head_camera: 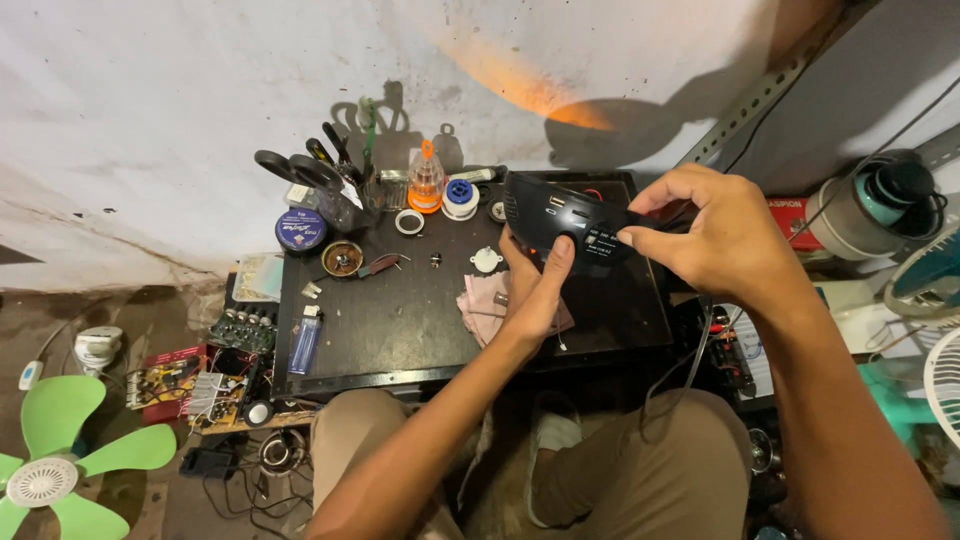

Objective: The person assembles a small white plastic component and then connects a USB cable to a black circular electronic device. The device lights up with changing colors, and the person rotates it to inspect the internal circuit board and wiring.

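From the head camera I am seeing both hands lifting a black electronic device just above the back of the dark work tray. My left hand is cupping it from below, thumb pressing up on its front edge, fingers curled around the underside. My right hand is pinching the device's right end, fingertips closing on the button panel. A pink cloth is lying under the left hand. A blue lighter is resting near the tray's left edge, and scissors are standing in a cup at the back. A green fan blade is sitting on the floor, far left.
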